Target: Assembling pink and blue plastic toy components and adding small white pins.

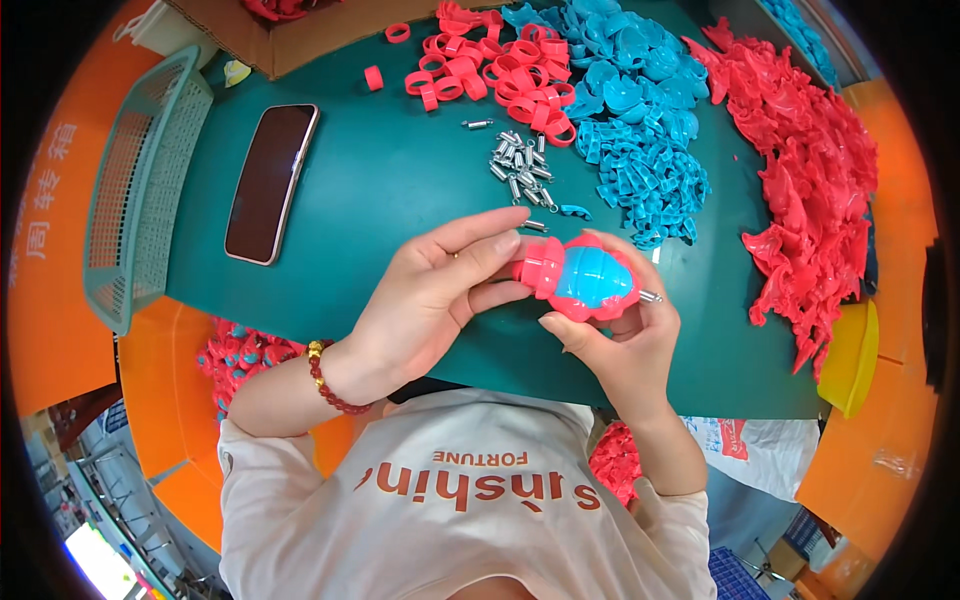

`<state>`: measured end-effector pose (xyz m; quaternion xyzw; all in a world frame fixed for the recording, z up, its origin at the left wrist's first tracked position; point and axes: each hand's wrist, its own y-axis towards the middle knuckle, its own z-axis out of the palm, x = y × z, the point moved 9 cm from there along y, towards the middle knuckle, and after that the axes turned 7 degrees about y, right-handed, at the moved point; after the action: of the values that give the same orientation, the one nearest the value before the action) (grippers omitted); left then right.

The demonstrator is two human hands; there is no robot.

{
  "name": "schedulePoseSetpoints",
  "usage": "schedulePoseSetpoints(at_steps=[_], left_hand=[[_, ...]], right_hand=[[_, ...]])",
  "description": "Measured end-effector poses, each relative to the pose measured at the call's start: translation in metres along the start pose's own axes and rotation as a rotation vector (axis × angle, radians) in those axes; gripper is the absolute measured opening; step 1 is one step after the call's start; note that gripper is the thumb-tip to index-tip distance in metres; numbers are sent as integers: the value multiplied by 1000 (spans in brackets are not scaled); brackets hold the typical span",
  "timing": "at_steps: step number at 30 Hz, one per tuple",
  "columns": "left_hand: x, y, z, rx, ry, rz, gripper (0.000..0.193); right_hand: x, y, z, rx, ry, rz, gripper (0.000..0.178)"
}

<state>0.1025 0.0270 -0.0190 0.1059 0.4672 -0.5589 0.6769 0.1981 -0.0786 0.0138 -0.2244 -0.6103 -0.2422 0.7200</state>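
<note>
Just right of frame centre, the right hand (640, 345) clasps the toy (592, 275); fingers of the left hand (425, 285) meet its narrow end — grip unclear. Probably light, stiff, slick — best held by its broad sides.

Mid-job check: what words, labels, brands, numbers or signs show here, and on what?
I don't copy wording, so just the places:
White T-shirt: red-brown lettering, large and small, upside down here; legible.
Orange bin at left: pale characters turned sideways, some cut off by the picture's rim.
White bag, lower right: printing too small and blurred to read.
</note>
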Motion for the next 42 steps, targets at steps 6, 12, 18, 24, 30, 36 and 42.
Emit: schedulePoseSetpoints(at_steps=[6, 12, 18, 24, 30, 36, 42], left_hand=[[-9, -3, -2, -66, 34, 78, 41], [-29, -25, 16, 32, 1634, 921, 40], [-43, -31, 7, -64, 1600, 928, 40], [-41, -16, 3, -49, 1686, 637, 37], [-12, -23, 3, 154, 382, 146, 37], [-35, -36, 11, 139, 759, 486, 38], [-27, -34, 5, 102, 791, 500, 41]], right_hand=[[1, 0, -3, 13, -80, -71, 65], [12, -2, -15, -16, -243, -172, 67], [12, -5, -22, -20, -336, -202, 65], [10, -5, -10, 58, -317, -216, 65], [0, -8, 0, 139, 60, -9, 68], [-5, -13, 10, 242, -31, 32, 73], [-5, -16, 10, 156, -12, -163, 74]])
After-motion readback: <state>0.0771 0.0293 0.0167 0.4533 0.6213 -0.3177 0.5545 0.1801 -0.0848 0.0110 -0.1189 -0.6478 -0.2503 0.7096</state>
